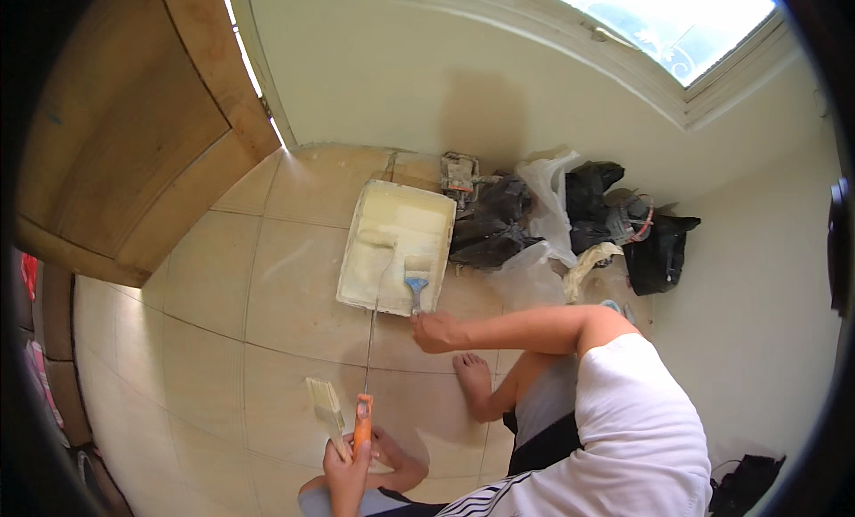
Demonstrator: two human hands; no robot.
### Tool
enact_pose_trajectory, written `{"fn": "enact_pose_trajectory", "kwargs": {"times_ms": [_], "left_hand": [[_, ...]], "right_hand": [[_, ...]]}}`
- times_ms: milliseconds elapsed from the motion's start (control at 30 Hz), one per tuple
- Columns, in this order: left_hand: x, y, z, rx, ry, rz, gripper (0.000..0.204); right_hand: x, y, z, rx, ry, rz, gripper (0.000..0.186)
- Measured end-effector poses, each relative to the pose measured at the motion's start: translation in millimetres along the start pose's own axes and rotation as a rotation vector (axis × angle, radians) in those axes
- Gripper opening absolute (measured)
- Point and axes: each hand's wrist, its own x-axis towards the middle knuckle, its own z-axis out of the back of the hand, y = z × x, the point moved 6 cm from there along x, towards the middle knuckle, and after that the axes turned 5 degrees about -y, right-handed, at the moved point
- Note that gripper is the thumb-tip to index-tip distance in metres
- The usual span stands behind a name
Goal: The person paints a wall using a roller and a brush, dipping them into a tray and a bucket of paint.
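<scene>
My right hand [436, 332] is closed on the handle of a blue paintbrush [416, 285], at the near right side of a paint tray [346, 290]. The bristles of that brush are coated cream and lie over the tray. Lower left, my left hand [346, 468] is closed round a second, wooden-handled paintbrush [329, 415] with its wide pale bristles pointing up. The same hand grips the orange handle [362, 419] of a paint roller, whose long thin rod reaches into the tray. Its small roller head [377, 239] rests in the pale paint there.
Black plastic bags [490, 223] and a white plastic bag [548, 205] lie along the wall to the right of the tray. A paint-stained item [460, 174] stands at the tray's far right corner. A wooden door [134, 134] is at far left, a window [668, 23] at upper right.
</scene>
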Motion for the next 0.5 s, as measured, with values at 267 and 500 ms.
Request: {"fn": "enact_pose_trajectory", "kwargs": {"times_ms": [267, 500], "left_hand": [[-41.2, -70.2, -25.5, 0.229, -0.104, -0.113, 0.028], [-101.5, -201.3, -72.7, 0.337, -0.148, -0.058, 0.032]], "right_hand": [[-63.0, 33.2, 269.7, 2.185, 0.306, -1.125, 0.066], [-101.2, 10.0, 337.4, 2.271, 0.135, -1.412, 0.043]]}}
